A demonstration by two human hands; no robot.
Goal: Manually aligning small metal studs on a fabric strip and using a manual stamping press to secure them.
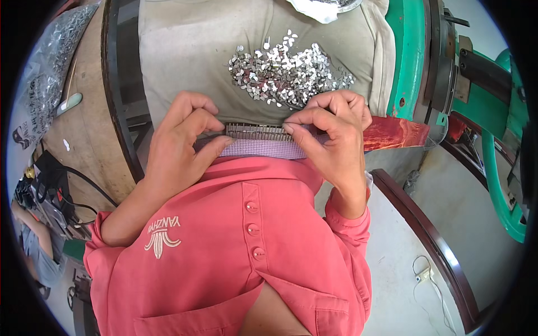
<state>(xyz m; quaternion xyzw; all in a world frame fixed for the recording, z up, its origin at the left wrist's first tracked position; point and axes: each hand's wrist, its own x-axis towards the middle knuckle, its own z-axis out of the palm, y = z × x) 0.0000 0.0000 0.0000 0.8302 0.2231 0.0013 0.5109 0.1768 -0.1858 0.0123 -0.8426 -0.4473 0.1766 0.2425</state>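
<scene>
A narrow metal strip with a row of thin pins spans the gap between my two hands, above a lilac woven cloth on my lap. My left hand is closed at the strip's left end, thumb and forefinger bent toward each other. At the right end, my right hand pinches the strip between thumb and forefinger. Just beyond lies a loose heap of small silvery metal pieces, many rounded and flat. Whether a small piece is between my fingertips cannot be made out.
The heap rests on a grey-green cloth. A container with a white liner stands at the far edge. Green machinery flanks the right, a wooden table the left, with a clear plastic bag. Another person's arm shows far left.
</scene>
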